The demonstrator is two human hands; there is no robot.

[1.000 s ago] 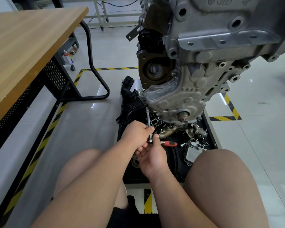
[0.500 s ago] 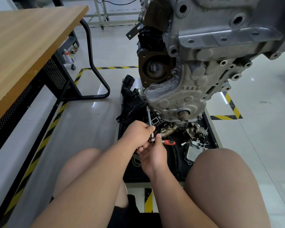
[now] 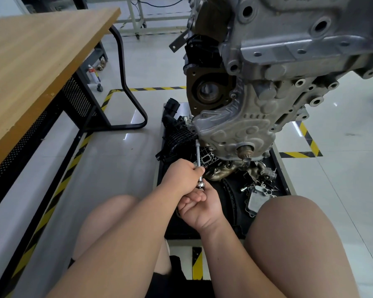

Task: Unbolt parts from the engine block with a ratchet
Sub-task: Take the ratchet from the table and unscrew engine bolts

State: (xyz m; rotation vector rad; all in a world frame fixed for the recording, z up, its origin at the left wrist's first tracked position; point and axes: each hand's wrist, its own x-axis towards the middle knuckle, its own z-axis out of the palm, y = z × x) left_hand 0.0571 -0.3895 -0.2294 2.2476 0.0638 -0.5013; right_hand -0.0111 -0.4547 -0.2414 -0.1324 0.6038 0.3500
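Your ratchet point(image 3: 199, 160) stands nearly upright. Its slim chrome extension rises out of your left grip point(image 3: 181, 175) to the lower edge of the grey cast engine block point(image 3: 267, 82) above. Its round head sits just below that grip, against your right grip point(image 3: 199, 206), which hides the handle.

One wide-angle camera is riding on the person's head, looking forward and steeply down past the left knee point(image 3: 108, 216) and right knee point(image 3: 299, 233). It is sitting close above the left hand point(image 3: 181, 175) and right hand point(image 3: 199, 206), which are meeting on the ratchet point(image 3: 200, 184) at mid-frame. The engine block point(image 3: 289, 82) is looming at upper right, and a wooden table point(image 3: 41, 61) is running along the left edge.
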